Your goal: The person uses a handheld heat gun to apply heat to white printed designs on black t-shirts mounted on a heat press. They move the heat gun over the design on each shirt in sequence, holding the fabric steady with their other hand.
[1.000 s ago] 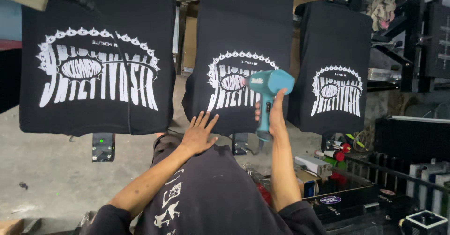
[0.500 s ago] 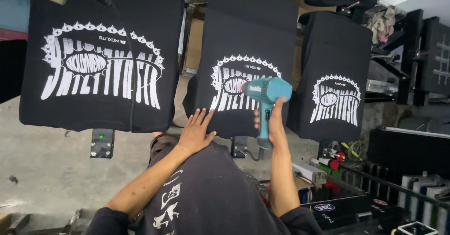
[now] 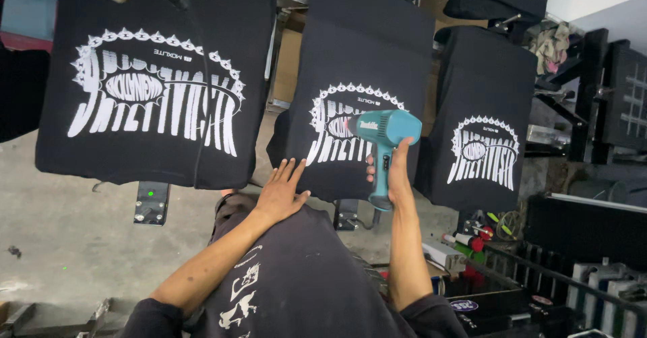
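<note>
Over the middle black shirt [image 3: 364,75], right hand [image 3: 397,173] gripping a teal heat gun [image 3: 384,139], left hand [image 3: 283,193] open, flat on the shirt's near edge.

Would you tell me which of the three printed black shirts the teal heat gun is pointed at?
The middle shirt: the right hand holds the heat gun over its white print, and the left hand rests at its lower edge. The other two are untouched.

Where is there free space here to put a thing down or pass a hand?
Bare concrete floor lies below the left shirt. A narrow gap opens between that and the middle shirt. The lower right is crowded: bottles, racks.
</note>
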